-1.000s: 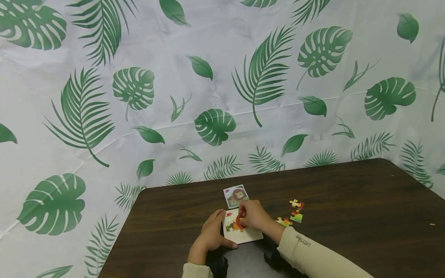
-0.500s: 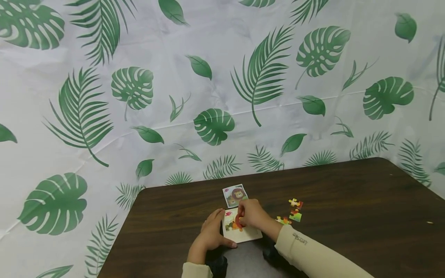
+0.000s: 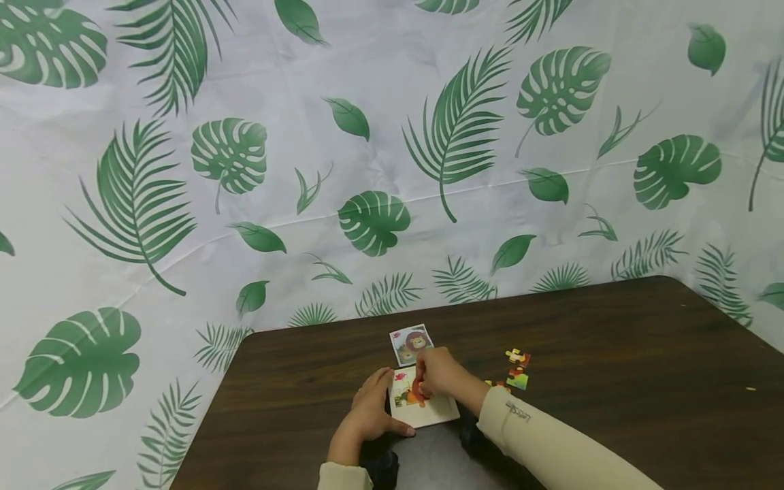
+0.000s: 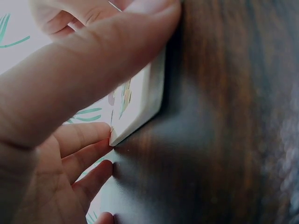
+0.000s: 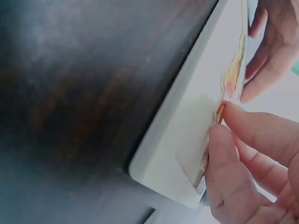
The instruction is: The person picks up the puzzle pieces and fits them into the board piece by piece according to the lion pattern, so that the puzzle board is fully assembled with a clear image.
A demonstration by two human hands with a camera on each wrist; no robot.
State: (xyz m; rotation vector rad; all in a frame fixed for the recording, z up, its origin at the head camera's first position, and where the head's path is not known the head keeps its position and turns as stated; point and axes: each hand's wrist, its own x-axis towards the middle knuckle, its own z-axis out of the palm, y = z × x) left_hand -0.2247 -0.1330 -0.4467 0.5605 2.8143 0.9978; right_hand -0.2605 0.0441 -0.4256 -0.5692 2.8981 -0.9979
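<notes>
A white puzzle board (image 3: 436,412) lies on the dark wooden table (image 3: 612,354), with part of a coloured picture filled in at its left. My left hand (image 3: 370,410) holds the board's near-left corner (image 4: 140,112) between thumb and fingers. My right hand (image 3: 438,373) is over the board's far side and pinches an orange puzzle piece (image 3: 418,389) against it. In the right wrist view the fingertips (image 5: 233,140) hold the piece's thin edge (image 5: 219,112) on the board (image 5: 182,140).
A small lion picture card (image 3: 411,344) lies just beyond the board. Several loose coloured pieces (image 3: 516,368) sit to the right of my right hand. A leaf-print cloth (image 3: 380,170) hangs behind the table; the table's left edge (image 3: 208,422) is close.
My right hand has crept slightly further over the board with the orange piece. The left hand keeps its hold on the corner.
</notes>
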